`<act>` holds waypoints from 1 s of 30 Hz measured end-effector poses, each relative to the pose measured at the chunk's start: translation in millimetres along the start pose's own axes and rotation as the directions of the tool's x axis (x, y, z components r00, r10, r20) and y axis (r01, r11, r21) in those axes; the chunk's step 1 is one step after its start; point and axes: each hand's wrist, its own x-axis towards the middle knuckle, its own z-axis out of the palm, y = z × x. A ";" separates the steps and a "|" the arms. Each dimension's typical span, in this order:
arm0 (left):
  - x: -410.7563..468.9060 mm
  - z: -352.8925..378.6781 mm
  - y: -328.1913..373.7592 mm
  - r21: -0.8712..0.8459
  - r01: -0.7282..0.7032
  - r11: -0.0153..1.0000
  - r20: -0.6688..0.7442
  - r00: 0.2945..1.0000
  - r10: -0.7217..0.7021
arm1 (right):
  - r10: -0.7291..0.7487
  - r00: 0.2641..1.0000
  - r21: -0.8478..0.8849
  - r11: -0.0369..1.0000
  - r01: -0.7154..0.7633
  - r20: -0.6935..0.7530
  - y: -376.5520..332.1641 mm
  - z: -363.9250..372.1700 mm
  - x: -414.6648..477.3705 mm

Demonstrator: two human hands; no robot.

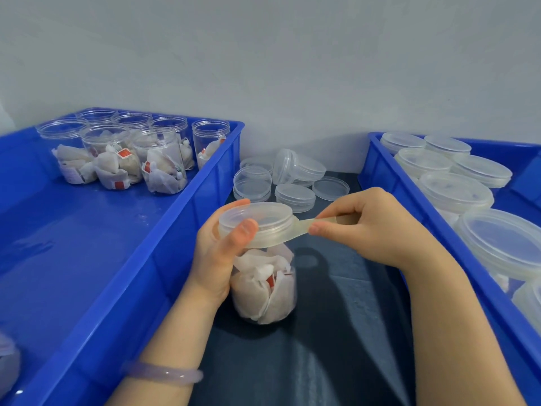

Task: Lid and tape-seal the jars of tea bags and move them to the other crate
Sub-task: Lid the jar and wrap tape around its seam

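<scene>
as the view looks down from head height, two bare forearms reach in from the bottom edge, the left one wearing a pale bracelet (pixel 167 373). just beyond it, a clear jar (pixel 263 291) packed with white tea bags stands upright on a dark surface (pixel 336 332), in the gap between two blue crates. the left hand (pixel 216 259) wraps round the jar's shoulder, its thumb pressed flat on the side of the translucent lid (pixel 257 218), probably to pin the tape's start and stop the jar turning. the right hand (pixel 366 227) pinches a strip of clear tape (pixel 295 228) between thumb and fingers and draws it taut away from the lid's edge, so it looks ready to be laid round the seam. the lid is on and the seal seems partly wound, not finished.

behind the jar, a cluster of loose lids (pixel 292 183) lies stacked on the dark surface, close at hand. the left crate (pixel 87 244) holds open jars (pixel 123 153) of tea bags grouped in its far corner, waiting for lids. the right crate (pixel 377 171) holds lidded jars (pixel 497 244) packed side by side, apparently the finished ones. a plain pale grey wall (pixel 292 68) rises behind everything.
</scene>
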 end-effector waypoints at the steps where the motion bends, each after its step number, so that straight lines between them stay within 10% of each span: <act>1: -0.2 -0.2 -0.4 0.003 0.010 1.000 0.008 1.000 -0.011 | 0.009 1.000 -0.001 1.000 -0.009 -0.004 1.6 2.6 1.5; 15: -2.3 -5.4 4.1 -0.077 0.097 0.992 0.174 0.981 -0.082 | -0.052 0.997 0.068 0.996 0.055 -0.049 -3.6 11.5 4.9; 30: -8.3 2.3 3.2 0.002 0.043 0.999 0.232 0.972 -0.042 | -0.012 0.967 0.052 0.999 -0.002 0.253 -6.8 -6.5 -4.9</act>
